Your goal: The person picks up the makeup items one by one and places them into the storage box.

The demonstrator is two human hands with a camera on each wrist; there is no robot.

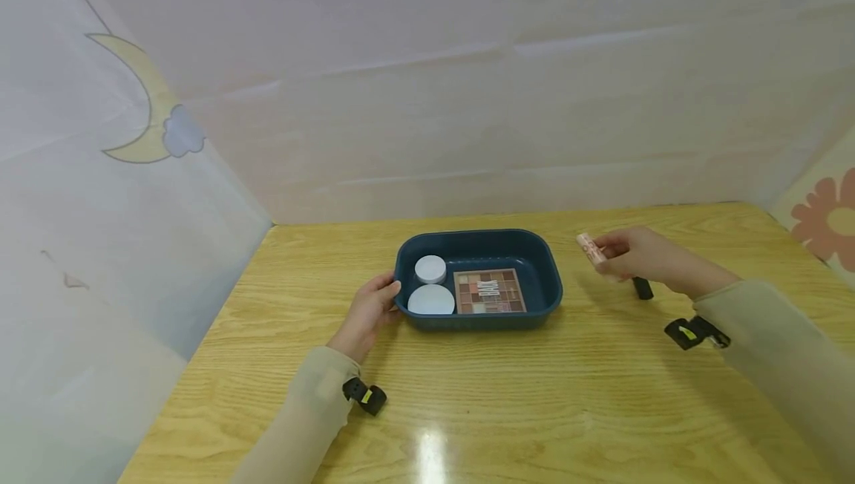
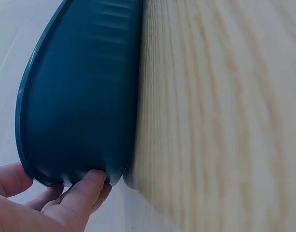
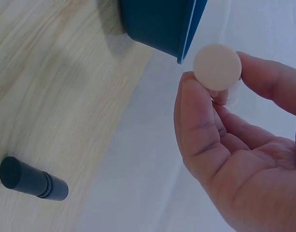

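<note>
A dark blue plastic tub [image 1: 481, 323] stands on the wooden table. At its left end my left hand [image 1: 370, 311] grips the wall, thumb at the rim and fingers against the outside. Inside the tub lie two round white containers, a smaller one [image 1: 430, 269] behind a larger one [image 1: 430, 301], and beside them a flat makeup palette [image 1: 490, 291] with a grid of brown and pink shades. Just right of the tub, my right hand [image 1: 644, 255] pinches a small pale pink lipstick tube [image 1: 591, 249] above the table. Its round pale end [image 3: 217, 67] faces the right wrist camera.
A black cylindrical tube [image 1: 643, 288] with a narrower section lies on the table [image 1: 508, 402] below my right hand. Pale fabric walls [image 1: 467, 120] rise behind the table and at its left side.
</note>
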